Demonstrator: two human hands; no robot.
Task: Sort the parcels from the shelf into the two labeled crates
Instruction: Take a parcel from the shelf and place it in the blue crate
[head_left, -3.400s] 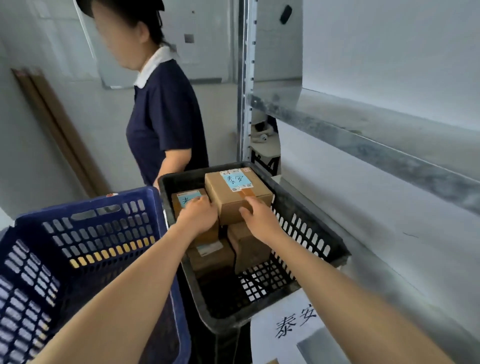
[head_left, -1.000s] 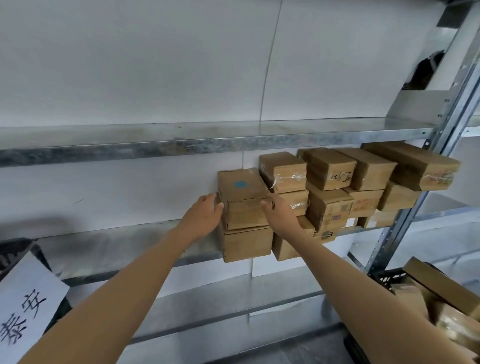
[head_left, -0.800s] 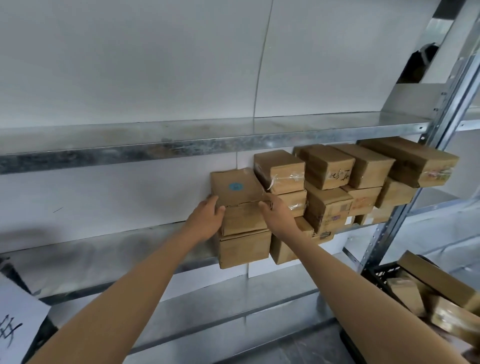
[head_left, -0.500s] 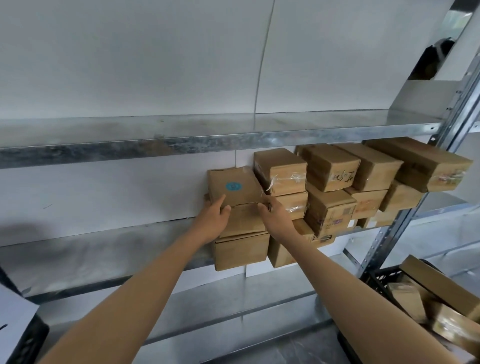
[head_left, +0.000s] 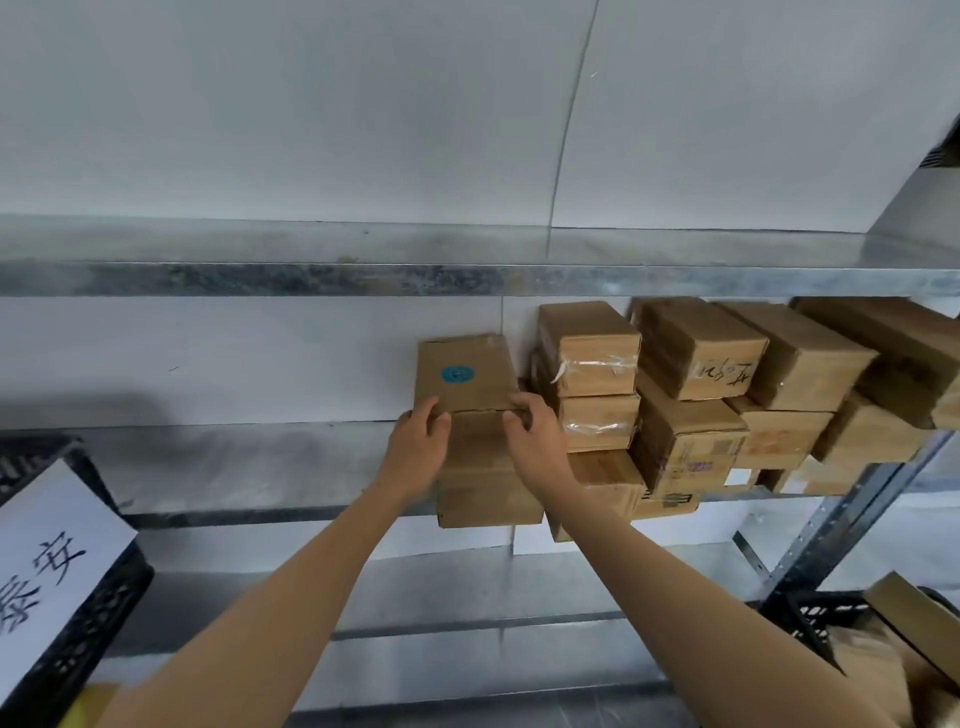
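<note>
So left hand (head_left: 418, 447) and right hand (head_left: 535, 436) both gripping front edge of blue-sticker parcel (head_left: 465, 374), fingers (head_left: 431, 408) curling over top. Parcel sitting atop leftmost stack on shelf (head_left: 234, 462), other parcels (head_left: 691, 358) crowding just beside. Lower left, labeled crate (head_left: 88, 654) sitting.

Round blue sticker (head_left: 457, 374) on top of the gripped parcel (head_left: 467, 349), print too small to read. Black handwritten scrawl (head_left: 724, 375) on a stacked parcel (head_left: 691, 335) right of the grip, illegible. White paper sign (head_left: 49, 551) on a black crate (head_left: 93, 636), low and far left of the grip: handwritten 安, next character cut off.
</note>
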